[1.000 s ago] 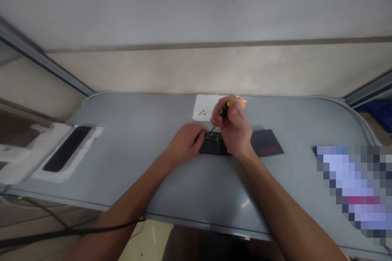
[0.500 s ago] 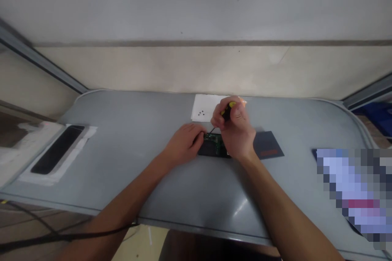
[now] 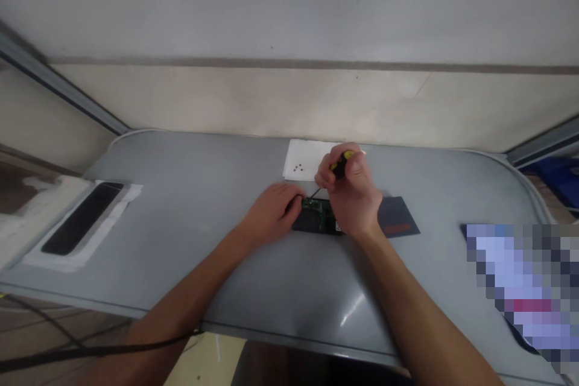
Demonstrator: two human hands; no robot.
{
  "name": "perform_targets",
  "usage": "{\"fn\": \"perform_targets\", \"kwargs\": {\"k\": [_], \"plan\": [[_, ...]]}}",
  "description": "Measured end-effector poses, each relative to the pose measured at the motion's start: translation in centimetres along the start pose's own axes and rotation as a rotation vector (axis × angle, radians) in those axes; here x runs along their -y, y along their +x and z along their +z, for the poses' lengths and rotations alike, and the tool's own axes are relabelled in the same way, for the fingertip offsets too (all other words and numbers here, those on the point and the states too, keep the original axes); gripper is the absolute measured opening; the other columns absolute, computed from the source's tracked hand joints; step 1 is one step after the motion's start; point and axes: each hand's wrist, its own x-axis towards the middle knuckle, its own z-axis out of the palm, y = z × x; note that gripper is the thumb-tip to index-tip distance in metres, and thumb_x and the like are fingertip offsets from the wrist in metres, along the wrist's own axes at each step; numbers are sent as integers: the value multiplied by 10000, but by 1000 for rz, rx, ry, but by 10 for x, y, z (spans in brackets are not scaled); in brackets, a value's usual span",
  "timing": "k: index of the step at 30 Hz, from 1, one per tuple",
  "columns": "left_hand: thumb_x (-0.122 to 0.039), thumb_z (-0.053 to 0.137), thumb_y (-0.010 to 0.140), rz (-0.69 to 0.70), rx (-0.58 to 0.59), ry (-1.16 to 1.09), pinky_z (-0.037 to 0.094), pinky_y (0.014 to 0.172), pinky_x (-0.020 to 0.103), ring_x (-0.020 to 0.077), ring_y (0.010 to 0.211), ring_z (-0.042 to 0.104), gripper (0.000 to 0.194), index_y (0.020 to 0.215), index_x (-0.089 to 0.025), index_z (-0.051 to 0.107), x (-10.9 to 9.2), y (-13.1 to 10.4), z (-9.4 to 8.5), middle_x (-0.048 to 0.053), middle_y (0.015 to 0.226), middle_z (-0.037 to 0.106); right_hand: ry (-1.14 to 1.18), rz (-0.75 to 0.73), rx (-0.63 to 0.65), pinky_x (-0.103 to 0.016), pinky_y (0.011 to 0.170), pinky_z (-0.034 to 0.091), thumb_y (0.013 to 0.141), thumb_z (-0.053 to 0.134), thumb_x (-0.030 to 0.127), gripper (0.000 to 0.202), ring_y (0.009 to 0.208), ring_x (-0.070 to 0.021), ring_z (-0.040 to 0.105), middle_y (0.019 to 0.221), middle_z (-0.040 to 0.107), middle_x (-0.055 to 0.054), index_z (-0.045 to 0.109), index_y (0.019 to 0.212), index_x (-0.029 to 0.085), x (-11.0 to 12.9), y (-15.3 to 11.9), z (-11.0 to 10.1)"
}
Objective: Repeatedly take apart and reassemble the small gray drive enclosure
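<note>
An opened device with a green circuit board and black parts lies on the grey table. My left hand rests on its left end, fingers together and holding it. Above its right side, my right hand is wrapped round a black and yellow screwdriver. The thin shaft slants down to the board's upper left part, near my left fingertips. Whether the tip touches is too small to tell. Just behind, several small dark screws lie on white paper, which my right hand partly covers.
A dark flat panel lies right of the device. On the left, a black phone-shaped piece rests on white paper. A pixelated object is at the right. A black cable crosses near the left front edge.
My right hand has shifted slightly to the right with the screwdriver, and more of its shaft shows. My left hand stays on the device. The camera view has moved slightly.
</note>
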Motion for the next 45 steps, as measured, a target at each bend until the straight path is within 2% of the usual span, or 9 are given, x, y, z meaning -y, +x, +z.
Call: {"fn": "perform_targets", "kwargs": {"k": [6,19,26,30,39,45], "plan": [[-258,427,1057,2,2,-1,534,952,427,239,953,685,227,1033,-220,650,0,0,0,59,981,733,-12,-17,9,-296,580,386,1001,586,622,386,632,-146,385,745,404,16,564,861,263,0,0,0],[-252,436,1044,-7,4,5,528,943,432,252,975,688,216,1049,-211,648,-1,1,1,66,1023,755,81,-24,21,-295,585,319,1012,626,530,327,637,-133,383,752,422,11,606,858,242,-3,-1,1],[-268,424,1060,13,-9,3,523,935,419,242,943,682,235,1027,-205,648,1,2,2,58,951,729,-28,-7,0,-300,566,336,971,622,643,405,615,-137,386,748,426,16,573,874,253,-3,-2,2],[-255,428,1055,4,-8,6,522,953,419,244,981,688,227,1063,-204,650,0,0,1,67,1020,749,-17,-15,-22,-290,562,330,990,613,617,390,611,-134,380,714,412,23,564,863,252,-2,0,2],[-250,429,1064,7,-2,-6,521,946,405,229,947,680,227,1025,-202,647,0,1,1,52,954,727,-14,-36,-62,-297,573,338,978,615,620,393,624,-138,382,730,406,20,557,849,254,-2,0,5],[-255,430,1061,3,7,10,525,956,428,247,980,688,233,1063,-195,655,0,0,2,71,1025,753,-24,-6,-62,-296,569,349,949,625,663,429,613,-133,372,736,384,24,528,853,257,0,-1,6]]}}
